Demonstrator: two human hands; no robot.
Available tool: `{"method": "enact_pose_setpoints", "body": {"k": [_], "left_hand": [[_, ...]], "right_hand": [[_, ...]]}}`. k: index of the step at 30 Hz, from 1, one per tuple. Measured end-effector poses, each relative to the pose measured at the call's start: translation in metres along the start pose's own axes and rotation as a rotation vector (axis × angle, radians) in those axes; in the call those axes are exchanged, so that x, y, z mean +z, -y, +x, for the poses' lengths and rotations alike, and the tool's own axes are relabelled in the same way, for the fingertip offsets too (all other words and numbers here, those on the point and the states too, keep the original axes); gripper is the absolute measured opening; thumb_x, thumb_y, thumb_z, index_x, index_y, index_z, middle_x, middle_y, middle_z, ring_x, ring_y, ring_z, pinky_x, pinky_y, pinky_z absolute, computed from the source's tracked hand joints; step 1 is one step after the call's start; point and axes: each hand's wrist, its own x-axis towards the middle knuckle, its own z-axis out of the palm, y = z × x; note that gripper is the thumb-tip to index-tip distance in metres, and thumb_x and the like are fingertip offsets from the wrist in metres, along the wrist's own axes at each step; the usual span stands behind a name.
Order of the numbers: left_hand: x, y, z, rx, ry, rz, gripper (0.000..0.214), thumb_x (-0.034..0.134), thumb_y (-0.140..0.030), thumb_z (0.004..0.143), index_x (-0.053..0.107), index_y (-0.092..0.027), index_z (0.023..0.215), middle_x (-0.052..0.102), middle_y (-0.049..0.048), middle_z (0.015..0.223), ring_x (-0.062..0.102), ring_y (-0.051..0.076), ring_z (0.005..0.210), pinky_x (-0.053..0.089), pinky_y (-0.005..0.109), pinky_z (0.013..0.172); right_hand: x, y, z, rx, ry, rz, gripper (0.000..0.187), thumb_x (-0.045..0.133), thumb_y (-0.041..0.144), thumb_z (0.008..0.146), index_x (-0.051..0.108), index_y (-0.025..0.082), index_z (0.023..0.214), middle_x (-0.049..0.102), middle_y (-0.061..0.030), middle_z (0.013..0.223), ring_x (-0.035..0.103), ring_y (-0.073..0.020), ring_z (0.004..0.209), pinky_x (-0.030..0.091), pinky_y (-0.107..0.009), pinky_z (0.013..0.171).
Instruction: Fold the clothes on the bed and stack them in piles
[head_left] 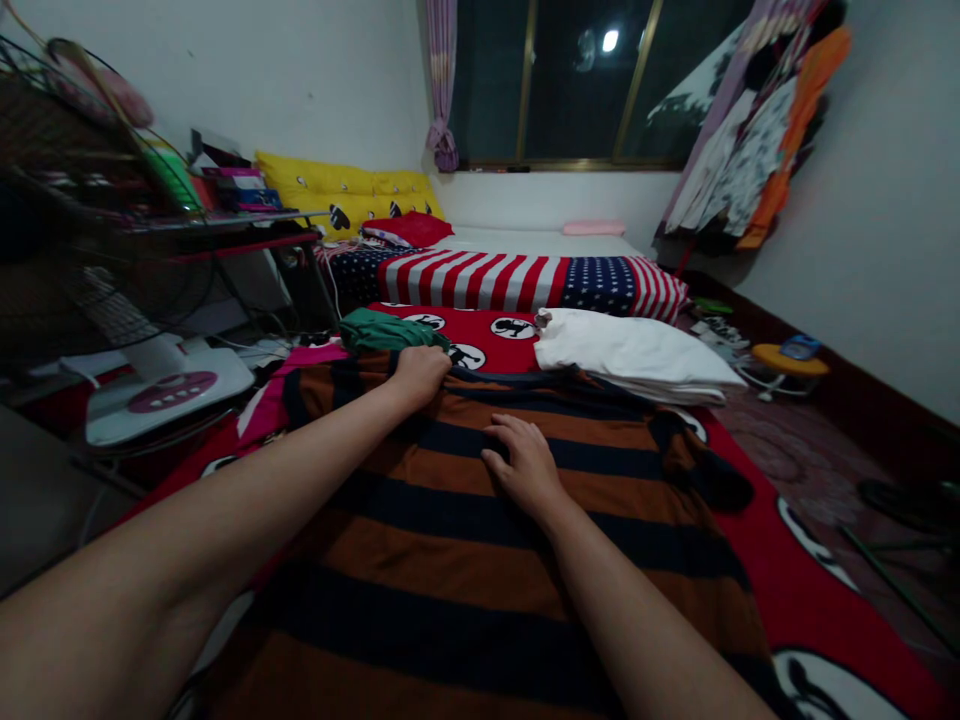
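A brown and navy striped T-shirt [450, 540] lies spread out in front of me, its collar at the far end and a sleeve on the right. At the shirt's far edge, beside the collar, my left hand [421, 376] is closed on the fabric, with its fingertips partly hidden. My right hand [525, 465] lies on the middle of the upper chest, fingers apart, holding nothing. Just beyond the left hand is a crumpled green garment [382, 330]. A folded white garment [630, 350] lies past the collar to the right.
Under the clothes is a red patterned sheet [772, 540]. A pink cloth [277, 395] shows at the left. An electric fan [169, 380] and a cluttered table [225, 222] stand left. Behind is a bed with a flag-patterned cover [480, 280]. A small stool [787, 362] stands right.
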Motion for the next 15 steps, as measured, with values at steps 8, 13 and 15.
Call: {"method": "enact_pose_setpoints", "body": {"k": [8,13,15], "left_hand": [[0.014,0.005,0.012,-0.072,0.051,0.009,0.021,0.058,-0.022,0.081,0.072,-0.012,0.093,0.070,0.0184,0.098,0.064,0.031,0.098,0.045,0.033,0.076],[0.019,0.004,0.012,-0.073,0.033,-0.003,0.021,0.060,-0.023,0.081,0.072,-0.011,0.092,0.070,0.0183,0.098,0.064,0.031,0.097,0.044,0.032,0.076],[0.017,0.007,0.015,-0.074,0.003,-0.013,0.022,0.056,-0.024,0.084,0.071,-0.011,0.093,0.069,0.0176,0.100,0.064,0.031,0.098,0.044,0.033,0.076]], "right_hand": [[0.000,0.000,0.000,-0.005,-0.005,0.001,0.029,0.061,0.024,0.082,0.065,0.023,0.111,0.055,-0.0065,0.134,0.046,-0.0239,0.126,0.028,-0.048,0.110],[-0.002,0.002,-0.001,0.012,-0.001,0.005,0.029,0.061,0.023,0.082,0.065,0.023,0.112,0.055,-0.0064,0.135,0.046,-0.0245,0.127,0.026,-0.050,0.110],[-0.002,0.003,-0.002,0.016,0.000,0.010,0.030,0.061,0.023,0.083,0.064,0.023,0.112,0.055,-0.0062,0.135,0.045,-0.0244,0.128,0.026,-0.050,0.110]]}}
